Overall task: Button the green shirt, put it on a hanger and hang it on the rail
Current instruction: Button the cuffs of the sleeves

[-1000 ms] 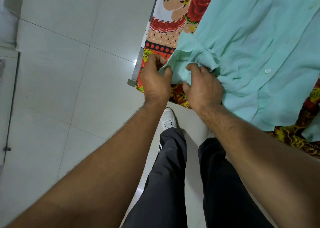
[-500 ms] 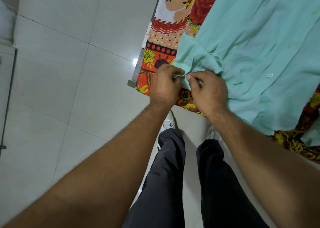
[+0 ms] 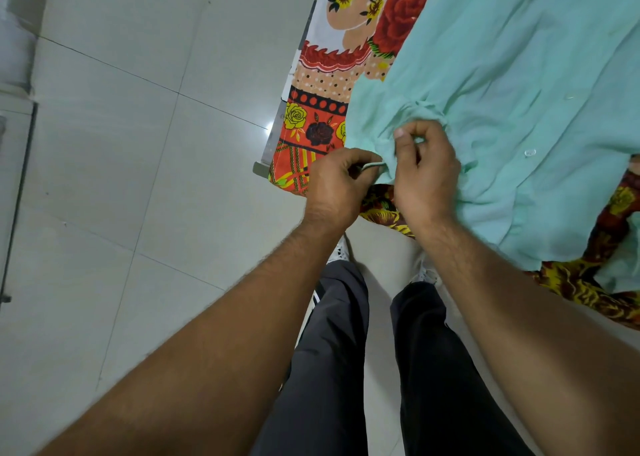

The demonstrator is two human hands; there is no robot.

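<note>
Since the earlier frame, both hands have drawn slightly apart along the shirt's edge, and the right thumb now stands higher. Pale tiled floor fills the left of the view. At centre, the left hand has its fingers curled, with thumb and forefinger pinching the near edge of the green shirt. Just beside it, the right hand is also curled, its thumb and forefinger nipping a small fold of the same cloth. The shirt lies spread and rumpled over a floral sheet, extending up and right from the fingers. One white button shows on the fabric to the right of the right hand, apart from it. Dark trousers appear below.
</note>
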